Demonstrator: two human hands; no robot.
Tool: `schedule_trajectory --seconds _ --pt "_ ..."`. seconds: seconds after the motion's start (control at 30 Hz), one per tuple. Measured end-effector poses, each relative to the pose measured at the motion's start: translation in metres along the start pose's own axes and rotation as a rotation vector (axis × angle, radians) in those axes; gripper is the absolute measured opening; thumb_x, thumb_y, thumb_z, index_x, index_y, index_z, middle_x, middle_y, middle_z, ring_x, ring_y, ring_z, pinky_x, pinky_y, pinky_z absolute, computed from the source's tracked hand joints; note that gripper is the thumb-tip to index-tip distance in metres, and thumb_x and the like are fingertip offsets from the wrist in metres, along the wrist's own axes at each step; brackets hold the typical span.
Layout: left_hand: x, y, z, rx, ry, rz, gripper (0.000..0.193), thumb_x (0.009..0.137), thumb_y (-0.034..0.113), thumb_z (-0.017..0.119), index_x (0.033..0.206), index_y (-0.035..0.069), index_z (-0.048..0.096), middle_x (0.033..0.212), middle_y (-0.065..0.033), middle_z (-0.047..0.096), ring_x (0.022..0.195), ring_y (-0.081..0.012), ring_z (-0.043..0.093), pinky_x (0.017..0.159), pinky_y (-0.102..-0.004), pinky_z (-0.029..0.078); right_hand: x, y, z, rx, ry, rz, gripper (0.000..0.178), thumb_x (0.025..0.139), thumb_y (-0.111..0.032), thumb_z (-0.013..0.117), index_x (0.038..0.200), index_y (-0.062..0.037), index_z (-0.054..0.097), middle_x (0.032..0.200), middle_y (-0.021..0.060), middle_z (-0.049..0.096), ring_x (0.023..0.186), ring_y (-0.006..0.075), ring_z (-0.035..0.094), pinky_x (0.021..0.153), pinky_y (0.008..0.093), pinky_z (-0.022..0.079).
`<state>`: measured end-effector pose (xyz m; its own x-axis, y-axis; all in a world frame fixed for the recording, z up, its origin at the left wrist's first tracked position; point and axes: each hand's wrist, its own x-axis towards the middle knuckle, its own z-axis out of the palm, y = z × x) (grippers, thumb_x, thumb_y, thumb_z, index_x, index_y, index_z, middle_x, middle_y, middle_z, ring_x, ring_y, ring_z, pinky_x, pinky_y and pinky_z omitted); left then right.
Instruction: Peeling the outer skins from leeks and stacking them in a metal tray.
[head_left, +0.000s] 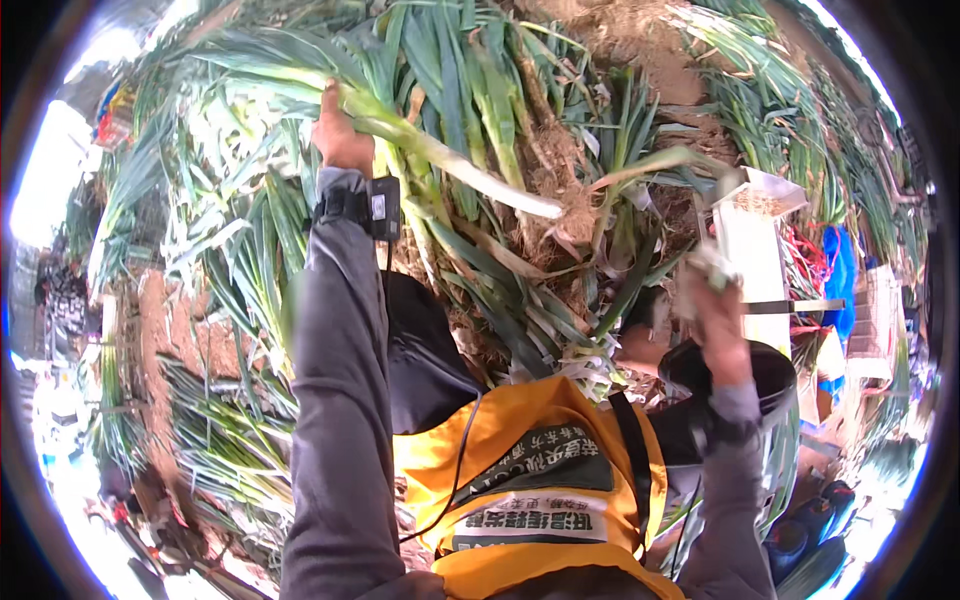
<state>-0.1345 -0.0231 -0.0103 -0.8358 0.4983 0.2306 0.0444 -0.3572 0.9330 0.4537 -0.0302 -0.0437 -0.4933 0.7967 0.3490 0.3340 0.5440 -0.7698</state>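
My left hand (342,138), at the upper left, is closed round a large green onion (450,160) where the green leaves meet the stem. Its bare white stem slants down to the right, and the root end lies in front of brown, root-covered stalks. My right hand (718,325), at the right, is smeared by motion. Its fingers look curled round something whitish (712,265) that I cannot make out. A pale, wilted leaf (655,165), also blurred, stretches between the onion's root end and the space above my right hand.
Green onions (480,90) lie heaped in front of me, with more bundles (770,110) at the right. A white board-like thing (752,240) stands beside my right hand. A yellow apron (540,480) covers my lap. A blue bag (838,280) lies at the far right.
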Motion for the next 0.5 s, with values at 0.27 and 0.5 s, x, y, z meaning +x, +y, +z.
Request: schedule_trajectory --seconds 0.27,0.5 --pt "-0.05 0.05 0.061 -0.597 -0.071 -0.128 0.038 0.084 0.018 0.074 0.117 0.008 0.057 0.1 -0.0061 0.062 0.086 -0.0251 0.062 0.072 -0.0461 0.056 -0.041 0.041 0.126 -0.659 -0.799 0.172 0.04 0.09 -0.044 0.058 0.104 -0.0073 0.064 0.084 0.0165 0.062 0.082 0.0356 0.065 0.074 0.0472 0.05" --pt "-0.046 0.037 0.075 -0.603 -0.321 -0.113 0.043 0.083 0.004 0.063 0.124 0.006 0.047 0.112 -0.0105 0.059 0.097 -0.0275 0.059 0.081 -0.0459 0.053 0.112 -0.11 0.121 -0.331 -0.175 -0.163 0.035 0.09 -0.027 0.064 0.119 -0.0064 0.058 0.105 0.017 0.063 0.085 0.0391 0.065 0.073 0.0457 0.054"
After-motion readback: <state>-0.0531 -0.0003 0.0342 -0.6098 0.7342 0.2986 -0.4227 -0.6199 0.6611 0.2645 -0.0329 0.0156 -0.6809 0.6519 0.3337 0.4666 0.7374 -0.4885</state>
